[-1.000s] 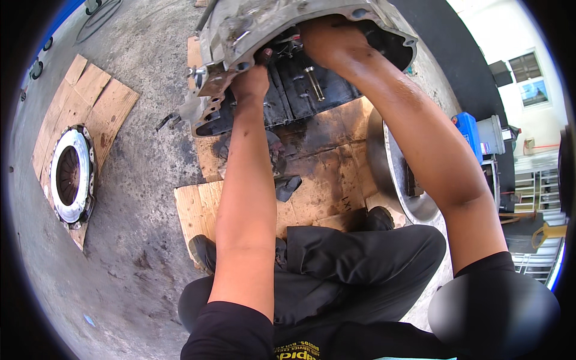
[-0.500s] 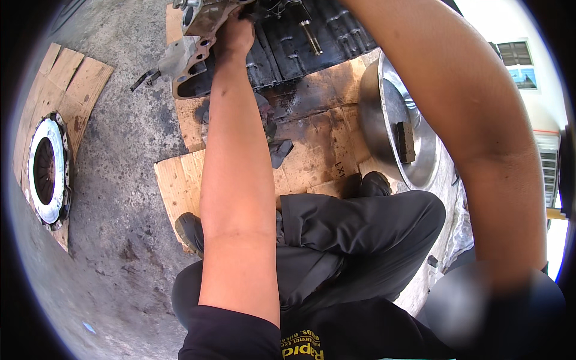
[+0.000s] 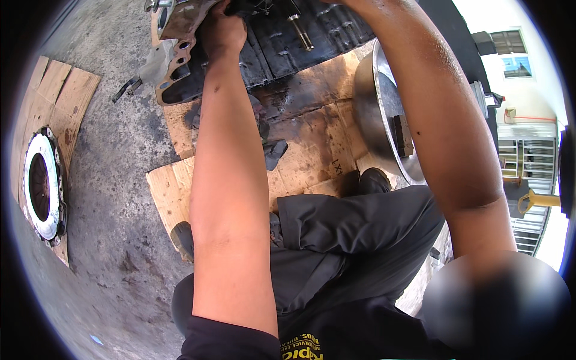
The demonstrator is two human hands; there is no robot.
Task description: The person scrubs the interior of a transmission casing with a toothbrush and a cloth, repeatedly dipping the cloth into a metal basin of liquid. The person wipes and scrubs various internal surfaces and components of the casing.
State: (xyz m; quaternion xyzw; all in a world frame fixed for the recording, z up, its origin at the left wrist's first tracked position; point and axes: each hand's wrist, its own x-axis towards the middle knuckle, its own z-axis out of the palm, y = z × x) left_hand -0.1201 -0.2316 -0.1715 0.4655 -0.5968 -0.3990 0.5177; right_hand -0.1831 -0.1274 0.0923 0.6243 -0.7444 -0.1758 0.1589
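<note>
At the top edge, my left hand [image 3: 224,35] reaches in against a dark, oily engine block [image 3: 270,51]. Its fingers are hidden among the parts there, so their grip does not show. Right beside it is a grey metal casting with round ports [image 3: 182,57], fixed along the block's left end. A bright metal shaft [image 3: 301,33] sticks out of the block to the right of that hand. My right forearm [image 3: 444,90] stretches up over the block's right end, and the hand beyond it lies past the upper edge of the picture.
Oil-stained cardboard [image 3: 306,144] lies under the block and my feet, with a dark rag [image 3: 275,154] on it. A round metal basin [image 3: 375,120] holding a dark block [image 3: 402,137] stands right. A clutch pressure plate [image 3: 53,186] rests on cardboard at the far left.
The view has shifted, so the engine block sits a little higher and further left. My right forearm has swung inward to the left. My left hand stays by the casting.
</note>
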